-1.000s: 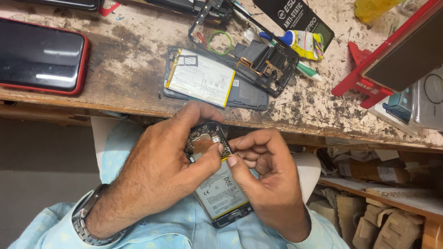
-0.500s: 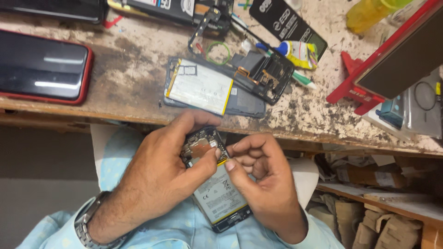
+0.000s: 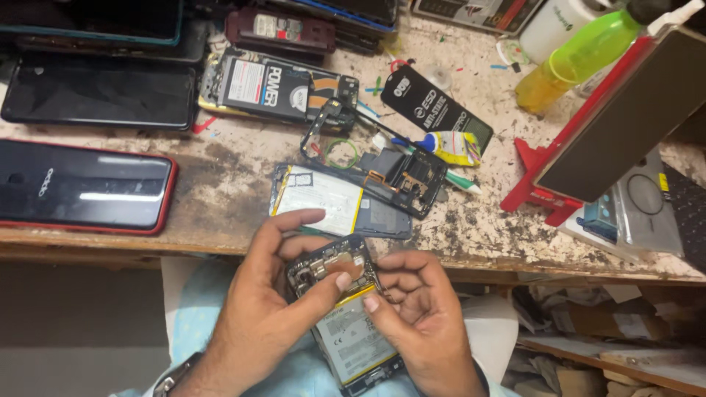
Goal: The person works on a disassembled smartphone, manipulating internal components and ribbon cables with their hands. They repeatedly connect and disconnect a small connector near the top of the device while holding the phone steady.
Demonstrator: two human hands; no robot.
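The opened phone (image 3: pixel 346 316) sits between both hands, before the bench (image 3: pixel 220 184); a second dismantled phone (image 3: pixel 346 202) lies behind it.

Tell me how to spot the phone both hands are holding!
Start at the worn workbench edge, then look just below it. The left hand and right hand pinch an opened phone; unlike the others, it is off the bench.

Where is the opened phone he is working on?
In the head view, low at centre, the opened phone sits between the left hand and right hand, below the workbench edge.
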